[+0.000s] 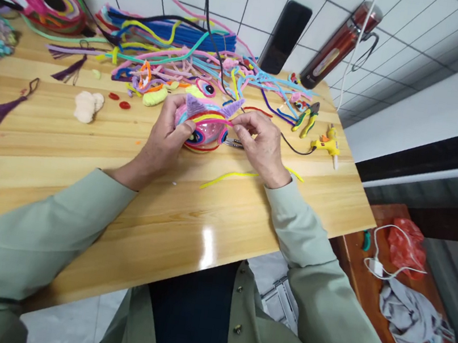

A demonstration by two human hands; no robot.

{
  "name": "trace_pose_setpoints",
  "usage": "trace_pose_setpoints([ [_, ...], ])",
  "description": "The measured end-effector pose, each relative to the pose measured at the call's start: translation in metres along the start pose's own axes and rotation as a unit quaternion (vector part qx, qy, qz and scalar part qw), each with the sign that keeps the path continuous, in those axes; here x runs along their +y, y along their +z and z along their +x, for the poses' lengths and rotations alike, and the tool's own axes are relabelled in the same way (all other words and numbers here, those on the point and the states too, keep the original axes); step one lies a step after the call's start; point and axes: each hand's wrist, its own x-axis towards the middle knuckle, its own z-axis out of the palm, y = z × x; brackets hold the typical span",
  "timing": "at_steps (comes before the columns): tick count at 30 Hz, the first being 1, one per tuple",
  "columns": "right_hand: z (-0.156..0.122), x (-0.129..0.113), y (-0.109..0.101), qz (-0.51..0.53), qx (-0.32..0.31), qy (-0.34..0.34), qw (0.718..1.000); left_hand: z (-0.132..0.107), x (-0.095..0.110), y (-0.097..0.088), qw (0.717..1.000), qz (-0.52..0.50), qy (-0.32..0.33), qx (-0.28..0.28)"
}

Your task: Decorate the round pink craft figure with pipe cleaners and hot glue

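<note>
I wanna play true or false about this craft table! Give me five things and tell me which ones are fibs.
1. The left hand holds a craft head with pointy purple ears. True.
2. The right hand is holding the yellow glue gun. False: the glue gun lies on the table, and the right hand pinches a pink strip.
3. The pliers have green and yellow handles. True.
4. The black phone is to the right of the red thermos. False: it is to the left.
5. Both sleeves are bright red. False: they are grayish green.
</note>
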Motion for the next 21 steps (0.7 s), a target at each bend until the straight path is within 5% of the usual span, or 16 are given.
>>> trace_pose_setpoints([
  [21,-0.004,0.004,0.013,-0.048,0.027,-0.101,0.993,-0.003,-0.014,0.001,0.999,-0.014,0.043,0.005],
])
